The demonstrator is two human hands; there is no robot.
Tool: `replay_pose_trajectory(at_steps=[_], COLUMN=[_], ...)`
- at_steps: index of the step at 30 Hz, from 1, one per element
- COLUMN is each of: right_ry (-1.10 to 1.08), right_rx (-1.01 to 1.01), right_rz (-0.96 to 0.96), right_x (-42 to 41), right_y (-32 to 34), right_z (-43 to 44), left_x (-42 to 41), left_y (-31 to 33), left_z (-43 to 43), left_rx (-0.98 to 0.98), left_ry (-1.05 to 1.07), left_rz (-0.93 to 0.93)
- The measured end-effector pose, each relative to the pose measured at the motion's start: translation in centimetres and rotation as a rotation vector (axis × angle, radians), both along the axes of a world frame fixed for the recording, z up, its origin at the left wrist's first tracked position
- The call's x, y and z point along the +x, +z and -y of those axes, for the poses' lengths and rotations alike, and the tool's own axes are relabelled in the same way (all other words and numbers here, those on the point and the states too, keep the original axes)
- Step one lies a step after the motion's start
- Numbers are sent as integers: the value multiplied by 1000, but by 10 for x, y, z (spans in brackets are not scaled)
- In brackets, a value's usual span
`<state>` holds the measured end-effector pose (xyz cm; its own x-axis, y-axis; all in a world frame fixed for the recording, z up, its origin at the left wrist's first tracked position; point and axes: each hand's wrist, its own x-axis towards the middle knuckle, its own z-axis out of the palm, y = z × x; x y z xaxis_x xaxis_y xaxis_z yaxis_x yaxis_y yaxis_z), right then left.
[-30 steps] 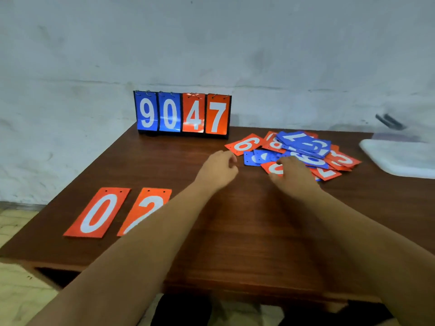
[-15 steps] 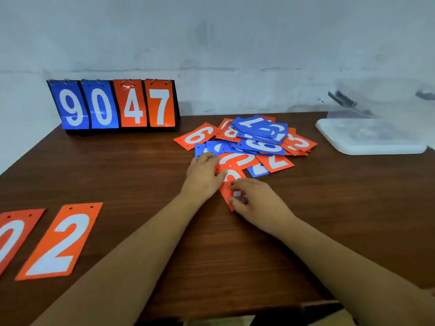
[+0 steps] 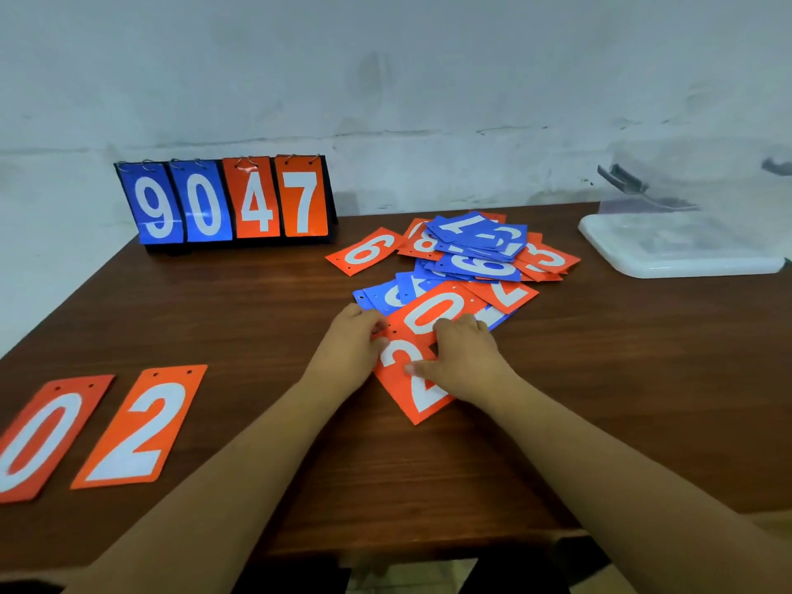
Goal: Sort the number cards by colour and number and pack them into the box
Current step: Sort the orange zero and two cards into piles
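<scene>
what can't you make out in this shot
All in the head view:
- pile: overlapping cards hide most numbers.
- blue cards: digits covered by the middle 0 card.
- 2 card: partly under the left hand and right hand.
- box: blurred, cut by the right edge; contents unclear.
- left 0 card: cut by the left edge.

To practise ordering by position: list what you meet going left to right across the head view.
0 card → 2 card → scoreboard → left hand → right hand → lid. The hands grip a third card. The pile overlaps them, so it is omitted.
</scene>
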<state>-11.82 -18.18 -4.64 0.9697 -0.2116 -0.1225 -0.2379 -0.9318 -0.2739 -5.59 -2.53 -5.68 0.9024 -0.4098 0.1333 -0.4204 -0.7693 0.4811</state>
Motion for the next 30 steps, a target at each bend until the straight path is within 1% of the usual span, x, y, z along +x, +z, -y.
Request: replay_pose_trajectory(at_steps=[5,7,10,14,17,19,22,24,26,27,28,29,30], right_ry=[-128,-153,-167,-159,-134,-108,-59,-83,-161,-197,-227,-248,-247], right_rx=[206,223,186,147,194,219,293,478,784,927,1028,1056,1024], right_rz=[-141,-177,-208,-135,-59,-31,43,125,198,208,199,182,176], right_x=[9,11,13,3,-10,-17,-24,-28,-30,-29,-26,-23,-18], right_y=[15,19,19,13,16,15,11,13,20,24,27,29,29], right_z=[-13,-16,-18,-24,-25,-24,-17,-9,-6,-6,-7,-8,-8], left_x=[-11,-13,-17,-18,-21,-26,-34,-36,-36,-37,-38,-37,-36], left_y=[-2,-5,-8,-1,4,3,8,18,23,23,22,19,15], left_z=[-8,-9,-8,-9,-8,-10,-17,-22,-25,-27,-28,-29,-31], left_rx=[-74,-63,49,92,111,8,-326,-594,-976,-1094,-1106,-1035,-953], left_ry=[26,41,115,116,131,120,87,136,168,167,151,138,136], left_rz=[6,13,34,-92,-148,-148,-224,-308,-509,-601,-636,-623,-589])
